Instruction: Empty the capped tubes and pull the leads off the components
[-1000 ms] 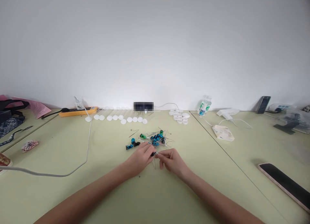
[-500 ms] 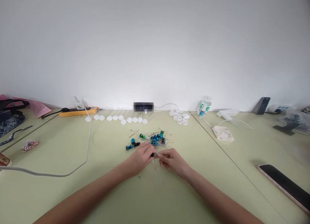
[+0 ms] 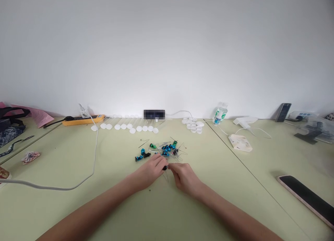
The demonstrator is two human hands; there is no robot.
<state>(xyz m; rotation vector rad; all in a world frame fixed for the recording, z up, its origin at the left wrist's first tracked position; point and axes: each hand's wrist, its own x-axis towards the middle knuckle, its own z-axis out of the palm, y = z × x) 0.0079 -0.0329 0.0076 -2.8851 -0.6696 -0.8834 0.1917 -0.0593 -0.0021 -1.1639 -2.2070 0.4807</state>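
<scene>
The left hand (image 3: 151,169) curls over a small black piece (image 3: 165,167), its grip pinching it, with most of it hidden. The piece is smooth and dark, and it sits between the two hands. The right hand (image 3: 188,178) meets it from three o'clock, knuckles bent, fingertips just beside the end. It is too tiny there to tell whether that grip pinches anything. A thin, pale wire (image 3: 166,178) pokes out below, at six o'clock.

At twelve o'clock from the hands is a messy pile (image 3: 169,149) of shiny blue, green and black bits, mixed with skinny bent metal sticks. Between nine and ten o'clock lie a few loose ones: a round blue knob (image 3: 143,151), a black one (image 3: 146,154) and a blue one (image 3: 139,158).

The surface (image 3: 125,213) is flat and pale green. Farther off, between ten and eleven o'clock, lie clear tubes with round white ends (image 3: 139,128). White discs (image 3: 193,126) bunch up at one o'clock. A see-through plastic bottle (image 3: 220,114) stands between one and two o'clock. A crinkly wrapper (image 3: 30,157) lies at nine o'clock, well apart.
</scene>
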